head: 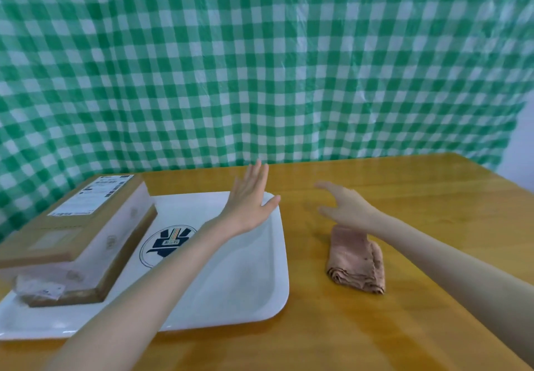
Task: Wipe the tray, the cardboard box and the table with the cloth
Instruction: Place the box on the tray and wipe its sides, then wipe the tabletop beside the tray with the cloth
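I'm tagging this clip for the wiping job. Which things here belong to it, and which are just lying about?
For the job:
- tray
- cardboard box, on the tray
- table
- cloth, folded on the table
- left hand and right hand, both empty

Just lying about:
- green checked sheet behind the table
- small clear packet at the box's near end

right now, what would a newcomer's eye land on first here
The green-and-white checked sheet fills the background behind the wooden table. Two open hands reach forward: the left hand over the far right corner of the white tray, the right hand just beyond the folded pinkish-brown cloth. A labelled cardboard box sits on the tray's left side.
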`<control>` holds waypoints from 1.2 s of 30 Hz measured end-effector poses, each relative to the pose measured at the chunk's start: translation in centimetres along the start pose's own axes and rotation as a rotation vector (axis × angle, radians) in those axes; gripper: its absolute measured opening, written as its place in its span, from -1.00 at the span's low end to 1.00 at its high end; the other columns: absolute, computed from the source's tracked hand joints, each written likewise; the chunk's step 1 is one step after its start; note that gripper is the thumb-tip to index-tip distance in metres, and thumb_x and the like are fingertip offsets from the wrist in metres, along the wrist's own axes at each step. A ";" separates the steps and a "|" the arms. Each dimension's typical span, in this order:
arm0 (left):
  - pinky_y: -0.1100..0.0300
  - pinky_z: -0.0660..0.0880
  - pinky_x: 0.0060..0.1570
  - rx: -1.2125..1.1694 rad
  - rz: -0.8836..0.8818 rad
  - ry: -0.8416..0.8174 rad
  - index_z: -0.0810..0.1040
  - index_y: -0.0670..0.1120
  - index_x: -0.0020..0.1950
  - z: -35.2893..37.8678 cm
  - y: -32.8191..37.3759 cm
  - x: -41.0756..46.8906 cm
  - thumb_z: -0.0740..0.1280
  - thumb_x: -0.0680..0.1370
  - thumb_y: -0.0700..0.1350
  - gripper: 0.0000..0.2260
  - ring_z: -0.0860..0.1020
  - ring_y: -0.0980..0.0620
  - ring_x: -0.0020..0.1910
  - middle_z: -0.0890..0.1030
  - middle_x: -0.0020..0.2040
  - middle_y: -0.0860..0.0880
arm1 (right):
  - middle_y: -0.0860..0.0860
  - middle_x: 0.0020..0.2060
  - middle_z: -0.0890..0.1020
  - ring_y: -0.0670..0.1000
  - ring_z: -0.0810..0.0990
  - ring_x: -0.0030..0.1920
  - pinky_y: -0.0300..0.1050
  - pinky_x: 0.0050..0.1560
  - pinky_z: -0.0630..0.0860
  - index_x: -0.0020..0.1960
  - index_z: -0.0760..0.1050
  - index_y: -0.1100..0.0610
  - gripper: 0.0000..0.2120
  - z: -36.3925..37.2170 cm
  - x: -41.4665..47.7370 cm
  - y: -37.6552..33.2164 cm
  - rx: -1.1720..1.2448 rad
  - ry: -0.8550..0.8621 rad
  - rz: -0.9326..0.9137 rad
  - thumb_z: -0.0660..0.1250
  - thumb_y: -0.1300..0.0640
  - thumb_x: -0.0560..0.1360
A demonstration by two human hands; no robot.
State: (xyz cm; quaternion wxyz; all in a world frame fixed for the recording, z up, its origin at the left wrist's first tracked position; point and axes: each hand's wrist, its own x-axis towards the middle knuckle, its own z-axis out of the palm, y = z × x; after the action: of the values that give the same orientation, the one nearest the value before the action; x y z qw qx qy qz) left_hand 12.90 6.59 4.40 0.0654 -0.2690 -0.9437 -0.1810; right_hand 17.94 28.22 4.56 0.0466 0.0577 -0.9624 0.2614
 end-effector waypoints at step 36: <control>0.09 0.50 0.13 -0.605 0.155 -0.109 0.51 -0.08 -0.14 -4.5 7.0 2.7 0.38 0.51 -0.17 -0.93 0.57 0.08 0.01 0.61 -0.06 -0.02 | 0.02 -0.16 0.70 0.00 0.67 -0.08 -0.12 -0.04 0.56 -0.03 0.59 0.20 -0.82 -6.6 -0.7 1.4 0.689 -0.222 0.016 0.46 0.20 0.38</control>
State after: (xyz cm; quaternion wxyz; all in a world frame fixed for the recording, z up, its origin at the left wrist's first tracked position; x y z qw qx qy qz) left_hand 14.44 11.80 11.30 -0.0545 -0.3566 -0.8259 -0.4334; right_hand 18.81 32.82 9.47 -0.0824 0.0905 -0.8175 0.5628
